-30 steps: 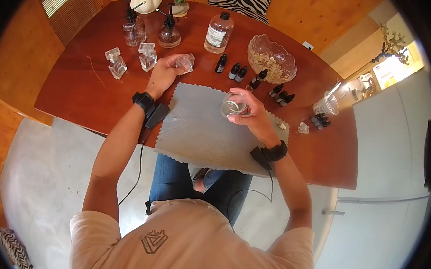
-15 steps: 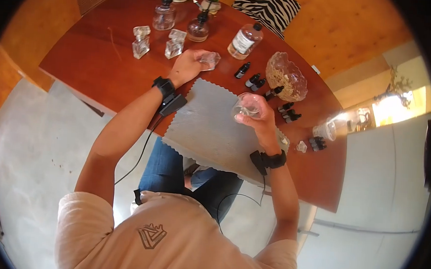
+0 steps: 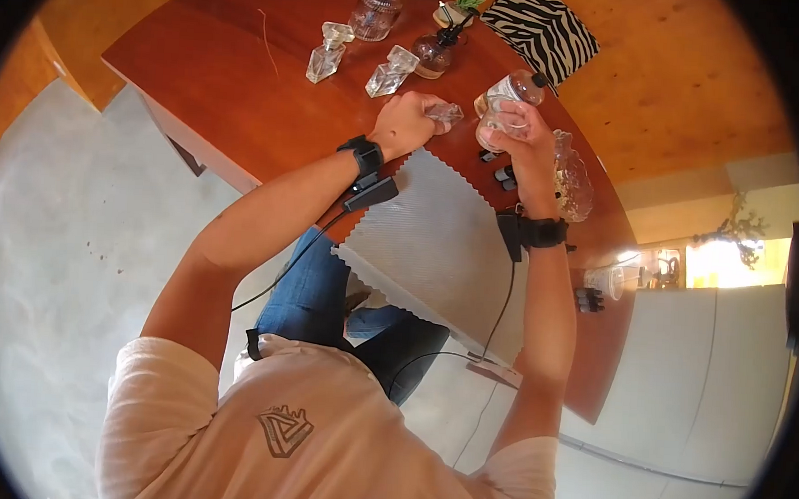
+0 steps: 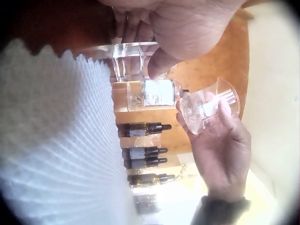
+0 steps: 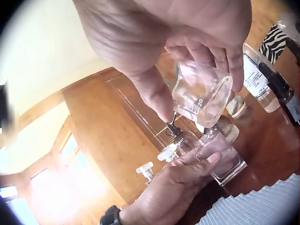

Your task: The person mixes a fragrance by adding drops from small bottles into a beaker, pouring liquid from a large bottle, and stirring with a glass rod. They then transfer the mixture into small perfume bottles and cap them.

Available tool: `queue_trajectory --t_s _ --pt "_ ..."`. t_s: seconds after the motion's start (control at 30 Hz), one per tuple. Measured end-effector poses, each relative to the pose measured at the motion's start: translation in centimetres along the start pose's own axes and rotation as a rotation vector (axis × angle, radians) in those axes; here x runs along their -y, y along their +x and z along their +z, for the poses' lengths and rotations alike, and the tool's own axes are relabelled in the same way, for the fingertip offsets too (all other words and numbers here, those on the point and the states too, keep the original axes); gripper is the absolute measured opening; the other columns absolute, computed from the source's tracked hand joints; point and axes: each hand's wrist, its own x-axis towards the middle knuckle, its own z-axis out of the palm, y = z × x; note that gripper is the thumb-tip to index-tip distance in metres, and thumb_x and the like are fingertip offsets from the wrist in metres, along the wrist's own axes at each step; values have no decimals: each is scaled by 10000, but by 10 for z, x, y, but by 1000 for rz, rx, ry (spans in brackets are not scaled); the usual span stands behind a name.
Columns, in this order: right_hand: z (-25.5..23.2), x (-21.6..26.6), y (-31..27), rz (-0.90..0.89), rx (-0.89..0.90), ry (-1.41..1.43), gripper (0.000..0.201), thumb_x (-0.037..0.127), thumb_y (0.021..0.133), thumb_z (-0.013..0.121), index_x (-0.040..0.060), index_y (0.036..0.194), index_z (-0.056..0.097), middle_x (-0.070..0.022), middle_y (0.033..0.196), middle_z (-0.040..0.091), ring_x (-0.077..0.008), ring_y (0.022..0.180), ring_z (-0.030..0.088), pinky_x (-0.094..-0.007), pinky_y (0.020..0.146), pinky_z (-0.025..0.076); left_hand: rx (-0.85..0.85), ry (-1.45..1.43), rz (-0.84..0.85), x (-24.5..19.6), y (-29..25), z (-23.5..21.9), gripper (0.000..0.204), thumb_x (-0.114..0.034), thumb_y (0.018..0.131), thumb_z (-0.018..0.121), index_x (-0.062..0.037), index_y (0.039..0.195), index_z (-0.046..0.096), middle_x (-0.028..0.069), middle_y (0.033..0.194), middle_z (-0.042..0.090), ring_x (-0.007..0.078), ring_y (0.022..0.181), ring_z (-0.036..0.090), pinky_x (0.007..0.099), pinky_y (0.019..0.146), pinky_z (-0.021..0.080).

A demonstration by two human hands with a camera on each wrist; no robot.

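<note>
On the table, my left hand (image 3: 404, 123) grips a clear square glass bottle (image 3: 444, 114), thumb along its side. My right hand (image 3: 533, 148) holds a small clear beaker (image 3: 500, 126) raised above the tabletop, fingers and thumb around its wall. A printed 20 mark shows on the beaker (image 5: 201, 96) in the right wrist view, where it overlaps the top of the glass bottle (image 5: 227, 161). From the left wrist, the beaker (image 4: 208, 112) appears higher than the bottle (image 4: 129, 61), off to one side. A grey scalloped mat (image 3: 436, 233) lies in front of me.
Two clear perfume bottles (image 3: 327, 54) and two pump bottles (image 3: 374, 15) stand at the back. A labelled bottle (image 3: 522, 89) is behind the beaker. Several dark dropper bottles (image 4: 143, 129), a glass bowl (image 3: 573, 182) and a plastic cup (image 3: 607, 280) are to the right.
My right hand has lifted the beaker from over the mat and moved it forward, toward the glass bottle. My left hand keeps its grip on the bottle. The head view has turned.
</note>
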Motion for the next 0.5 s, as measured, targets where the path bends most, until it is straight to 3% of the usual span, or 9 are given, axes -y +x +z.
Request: queue_trajectory --t_s 0.1,0.23,0.3,0.33,0.37,0.43,0.5 --pt "4 -4 -19 40 -74 10 510 65 752 816 -1 1217 619 -90 1093 700 -147 949 670 -282 840 553 -18 -13 105 9 3 7 354 -251 831 745 -116 1158 750 165 1101 735 356 1013 696 410 905 537" --pt "-4 -32 -71 76 26 196 557 99 706 838 25 1197 588 -73 1123 696 -167 1029 660 -320 921 537 38 26 96 -2 0 4 365 -230 861 719 -70 1189 729 130 1065 759 260 976 720 349 889 540" --pt "-11 -53 -96 24 25 35 581 152 690 852 22 1190 585 -87 1152 691 -182 1061 663 -327 950 522 53 135 140 14 9 8 381 -223 862 727 -43 1198 712 131 1087 750 249 1023 707 334 921 523" --pt "-14 -67 -106 17 28 8 590 169 684 855 18 1185 583 -98 1163 687 -193 1088 665 -333 954 520 133 -118 191 15 9 8 355 -173 882 716 -29 1206 704 117 1119 752 229 1043 705 325 928 521" --pt "-17 -75 -113 6 33 -19 600 186 677 858 14 1181 580 -108 1175 683 -204 1115 667 -338 958 518 115 -154 131 29 14 13 333 -129 900 698 -23 1216 697 97 1140 754 208 1058 702 317 941 518" --pt "-17 -52 -125 70 39 -3 599 77 711 856 9 1219 545 -96 1222 633 -202 1250 588 -336 1012 479 130 -87 133 8 7 7 346 -88 902 706 -22 1240 686 86 1147 753 175 1067 695 298 957 511" --pt "-15 -58 -129 101 15 92 637 66 718 843 2 1260 516 -112 1265 616 -218 1309 554 -338 1011 477 166 -255 13 14 10 8 352 -24 914 685 15 1264 669 59 1183 735 141 1109 667 272 993 488"
